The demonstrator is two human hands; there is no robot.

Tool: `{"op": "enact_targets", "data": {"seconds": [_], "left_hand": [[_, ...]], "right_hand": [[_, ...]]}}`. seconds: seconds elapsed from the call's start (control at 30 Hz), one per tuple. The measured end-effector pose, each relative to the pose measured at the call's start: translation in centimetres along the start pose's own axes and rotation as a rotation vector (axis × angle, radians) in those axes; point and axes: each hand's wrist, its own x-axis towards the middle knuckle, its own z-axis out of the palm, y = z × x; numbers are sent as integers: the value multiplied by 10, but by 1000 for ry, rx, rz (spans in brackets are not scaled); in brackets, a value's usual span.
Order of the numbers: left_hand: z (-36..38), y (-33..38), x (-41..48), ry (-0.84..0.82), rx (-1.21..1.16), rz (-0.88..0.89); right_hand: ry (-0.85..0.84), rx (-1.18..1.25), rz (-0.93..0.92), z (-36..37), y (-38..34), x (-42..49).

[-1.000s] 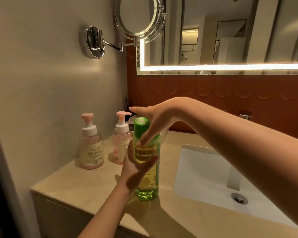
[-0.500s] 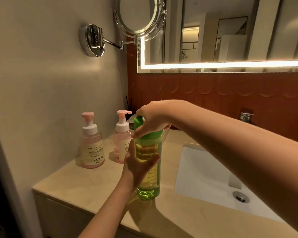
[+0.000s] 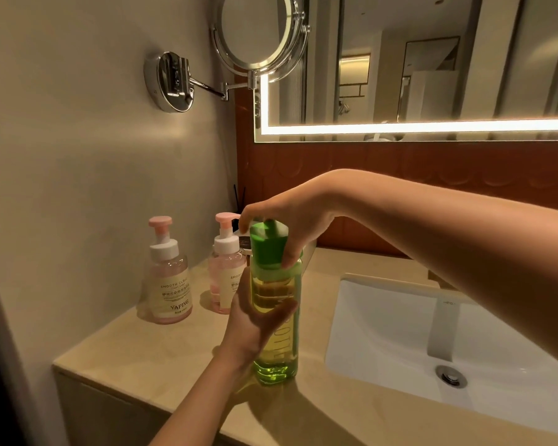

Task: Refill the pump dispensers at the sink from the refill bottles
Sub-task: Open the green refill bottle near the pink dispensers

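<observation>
Head view: left hand [image 3: 252, 333] grips green bottle [image 3: 276, 352], right hand [image 3: 290, 214] clasps its cap [image 3: 266, 249]; they partly hide one pump dispenser [image 3: 222, 281], beside a second dispenser [image 3: 169, 284].

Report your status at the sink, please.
Left hand grips tall translucent green bottle; right hand grips its green cap. Two pink pump dispensers stand behind, untouched.
</observation>
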Motion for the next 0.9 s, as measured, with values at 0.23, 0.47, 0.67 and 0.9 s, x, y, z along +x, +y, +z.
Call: {"op": "enact_targets", "data": {"seconds": [0.23,0.47,0.67,0.9], "left_hand": [[-1,3,2,-37,-13,7],[3,4,0,24,12,-2],[8,-1,4,97,121,40],[19,-6,24,158,241,43]], "right_hand": [[124,26,-29,-26,6,-6],[318,293,-10,-10,22,-18],[507,424,29,24,38,-27],[729,559,225,71,58,-25]]}}
